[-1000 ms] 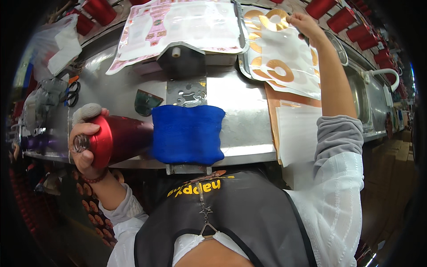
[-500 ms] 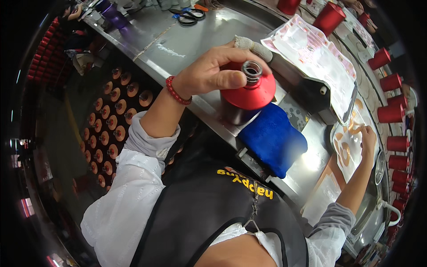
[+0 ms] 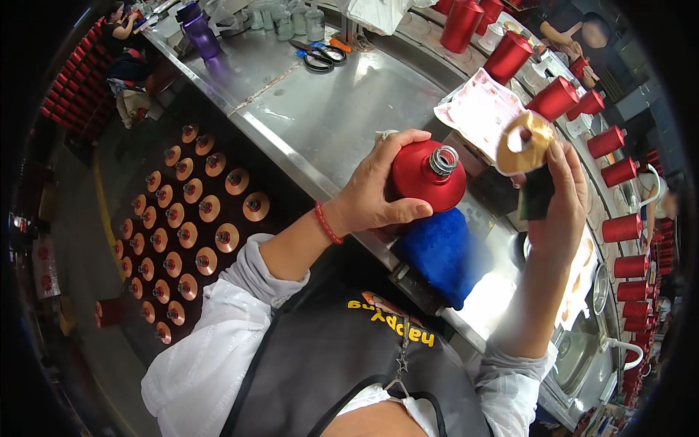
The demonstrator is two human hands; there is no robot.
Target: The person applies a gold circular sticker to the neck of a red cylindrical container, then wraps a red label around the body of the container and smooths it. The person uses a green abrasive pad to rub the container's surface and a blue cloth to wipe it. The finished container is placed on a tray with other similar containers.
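Observation:
A shiny red bottle (image 3: 422, 182) with a bare, threaded clear-glass neck is tilted in my left hand (image 3: 373, 195). My left fingers and thumb wrap round its shoulder, above the near edge of the steel table. In my right hand (image 3: 566, 191) a thin gold ring-shaped decal (image 3: 537, 149) is pinched by its edge. It is held up to the right of the bottle, apart from it. Below the bottle lies a folded blue cloth (image 3: 445, 255). A pink-and-white printed sheet (image 3: 477, 109) rests beyond the bottle.
Black-handled scissors (image 3: 320, 57), a purple drinking bottle (image 3: 198, 33) and glass jars stand farther back. Red bottles (image 3: 557, 98) line a curved conveyor on the right, with a co-worker (image 3: 575, 40) beyond. Many gold-shouldered bottles (image 3: 210, 207) stand low at the left. A sink (image 3: 586, 368) is at lower right.
My right hand has come up from the decal sheet at the right with a gold ring decal. My left hand has shifted its grip to the bottle's shoulder and tilted it.

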